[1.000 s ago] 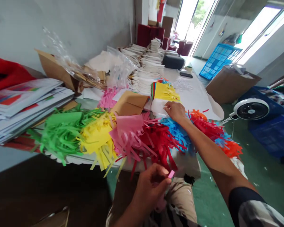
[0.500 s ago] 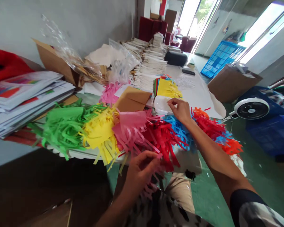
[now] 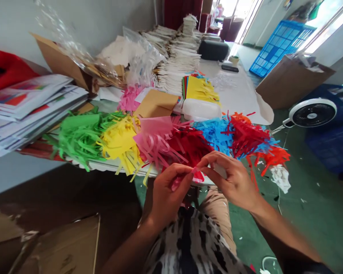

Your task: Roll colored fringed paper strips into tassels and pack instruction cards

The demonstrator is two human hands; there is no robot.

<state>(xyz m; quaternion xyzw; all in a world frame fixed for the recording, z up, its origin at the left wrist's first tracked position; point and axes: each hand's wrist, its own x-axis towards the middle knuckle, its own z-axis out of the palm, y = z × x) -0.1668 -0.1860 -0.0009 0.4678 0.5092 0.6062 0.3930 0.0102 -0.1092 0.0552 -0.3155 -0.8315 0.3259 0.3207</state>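
Note:
My left hand (image 3: pixel 168 192) is closed on a bunch of pink paper fringe (image 3: pixel 178 182) in front of the table edge, with a small pink tip showing at its fingertips. My right hand (image 3: pixel 231 179) meets it there, pinching a small white piece (image 3: pixel 220 170) that I cannot identify. Behind my hands lie fringed paper bunches in green (image 3: pixel 80 137), yellow (image 3: pixel 120 142), pink (image 3: pixel 154 139), red (image 3: pixel 188 146) and blue (image 3: pixel 214 133). Red and orange fringe (image 3: pixel 251 139) lies further right. A white plastic box (image 3: pixel 200 109) stands beyond them.
Printed sheets (image 3: pixel 28 106) are piled at the table's left. Stacked white paper bags (image 3: pixel 180 64), yellow paper (image 3: pixel 201 89) and a kraft envelope (image 3: pixel 156 103) lie beyond. A fan (image 3: pixel 313 113), blue crates (image 3: pixel 282 47) and a cardboard box (image 3: pixel 291 82) stand on the green floor.
My right hand has left the white box and come down to my left hand at the table's near edge. The whole view has shifted, with the table sitting higher in the picture.

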